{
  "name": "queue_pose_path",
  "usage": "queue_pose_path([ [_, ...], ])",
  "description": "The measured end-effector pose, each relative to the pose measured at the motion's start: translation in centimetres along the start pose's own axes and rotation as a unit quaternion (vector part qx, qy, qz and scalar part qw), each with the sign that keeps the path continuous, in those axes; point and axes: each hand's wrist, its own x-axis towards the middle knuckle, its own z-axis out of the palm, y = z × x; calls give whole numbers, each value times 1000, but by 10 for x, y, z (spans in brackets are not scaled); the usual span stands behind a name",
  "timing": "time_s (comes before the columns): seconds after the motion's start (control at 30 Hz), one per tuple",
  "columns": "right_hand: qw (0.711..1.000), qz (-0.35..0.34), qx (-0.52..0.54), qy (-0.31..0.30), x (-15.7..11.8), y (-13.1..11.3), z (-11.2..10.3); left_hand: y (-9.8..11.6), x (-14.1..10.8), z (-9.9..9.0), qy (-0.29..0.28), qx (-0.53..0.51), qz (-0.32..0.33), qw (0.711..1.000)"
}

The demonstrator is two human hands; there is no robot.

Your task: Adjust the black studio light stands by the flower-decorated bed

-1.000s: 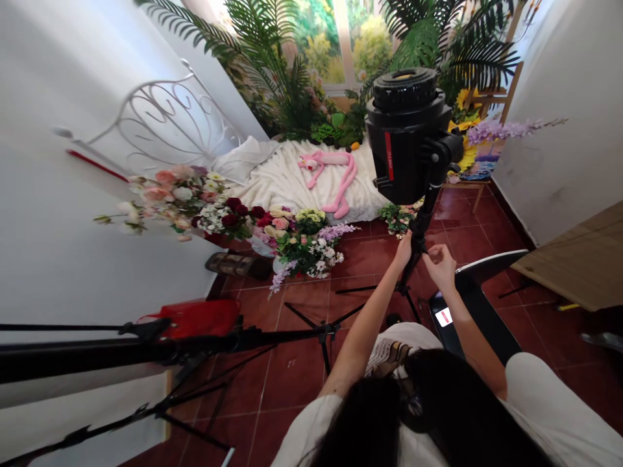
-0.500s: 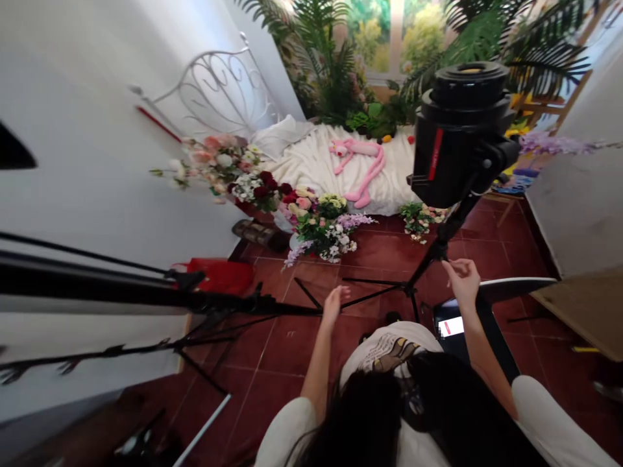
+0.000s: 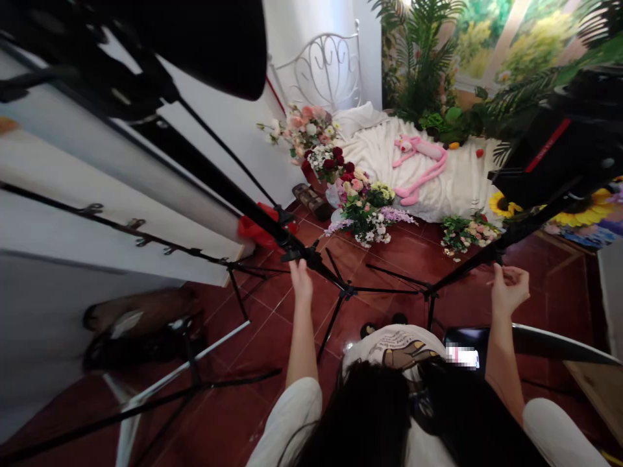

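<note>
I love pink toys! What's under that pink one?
The pink toy lies on a cream blanket. The patch right beneath it, and whatever the blanket covers, can't be seen.

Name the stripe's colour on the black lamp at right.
The narrow stripe is red; head view shows it.

The left stand point(image 3: 219, 181) and right stand point(image 3: 520, 228) look like smooth black metal; the red-striped lamp housing point(image 3: 545, 149) is dark and matt. Red floor tiles point(image 3: 272, 344) shine faintly, the cream blanket point(image 3: 467, 178) is soft, rumpled cloth, and the pink toy point(image 3: 428, 150) looks plush.
</note>
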Motion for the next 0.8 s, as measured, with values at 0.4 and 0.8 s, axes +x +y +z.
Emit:
queue_pose_path([
  [0.4,989,74,20,125,-13,36,53,46,18,38,56,-129,24,990],
  [0.8,969,158,184,-42,-19,20,70,34,19,46,63,-110,22,992],
])
